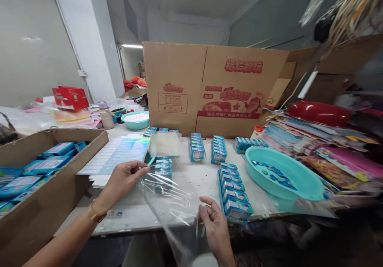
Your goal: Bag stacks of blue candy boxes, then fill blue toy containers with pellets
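A clear plastic bag (pixel 170 203) stretches between my two hands over the table's front edge. My left hand (pixel 127 177), with a gold band at the wrist, pinches its upper left edge between thumb and fingers. Lower down on the right, my right hand (pixel 212 225) grips the other side of the film with curled fingers. Just behind the bag, blue small boxes (pixel 163 167) stand in a row, partly seen through the film. Right of my right hand lies a longer row of blue boxes (pixel 235 193). A stack of pale printed sheets (pixel 119 153) lies beyond my left hand.
An open carton (pixel 92 143) of blue packs stands at the left. A turquoise basin (pixel 254 167) with small blue pieces sits at the right, near piled colourful packaging (pixel 338 167). A big cardboard box (pixel 176 71) closes off the back. A bowl of white pieces (pixel 136 125) stands behind.
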Demonstrator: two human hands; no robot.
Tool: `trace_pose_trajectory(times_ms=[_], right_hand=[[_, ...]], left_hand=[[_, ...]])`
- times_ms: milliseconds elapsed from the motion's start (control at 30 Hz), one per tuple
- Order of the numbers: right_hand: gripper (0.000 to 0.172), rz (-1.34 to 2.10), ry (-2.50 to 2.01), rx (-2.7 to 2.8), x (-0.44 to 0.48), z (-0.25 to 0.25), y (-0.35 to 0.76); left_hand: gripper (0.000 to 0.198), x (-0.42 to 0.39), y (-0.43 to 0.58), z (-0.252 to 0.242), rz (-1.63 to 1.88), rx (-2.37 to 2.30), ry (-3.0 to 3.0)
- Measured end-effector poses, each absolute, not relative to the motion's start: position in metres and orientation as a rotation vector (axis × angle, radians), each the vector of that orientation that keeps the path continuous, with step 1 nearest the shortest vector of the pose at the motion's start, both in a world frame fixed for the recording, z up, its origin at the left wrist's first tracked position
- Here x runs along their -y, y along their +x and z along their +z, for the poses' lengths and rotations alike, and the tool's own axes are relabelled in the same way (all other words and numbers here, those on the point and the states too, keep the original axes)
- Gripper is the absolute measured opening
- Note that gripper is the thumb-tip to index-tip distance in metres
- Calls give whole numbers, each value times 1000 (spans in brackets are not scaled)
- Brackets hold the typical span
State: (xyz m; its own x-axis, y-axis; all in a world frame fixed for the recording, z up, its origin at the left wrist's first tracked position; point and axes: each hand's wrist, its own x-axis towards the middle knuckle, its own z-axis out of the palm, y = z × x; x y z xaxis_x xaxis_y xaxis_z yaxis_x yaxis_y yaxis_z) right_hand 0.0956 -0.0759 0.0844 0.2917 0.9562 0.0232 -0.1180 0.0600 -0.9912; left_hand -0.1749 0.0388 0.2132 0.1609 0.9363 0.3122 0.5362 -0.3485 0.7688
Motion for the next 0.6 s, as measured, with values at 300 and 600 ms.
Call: trace_pose_trajectory(times_ms=[300, 600], right_hand=[[54, 997, -1247, 853, 98, 87, 122], [69, 1304, -928, 1025, 109, 97, 181]], left_hand=[[21, -58, -122, 191, 1161, -1052, 1961], [27, -63, -73, 212, 945, -561, 1432]])
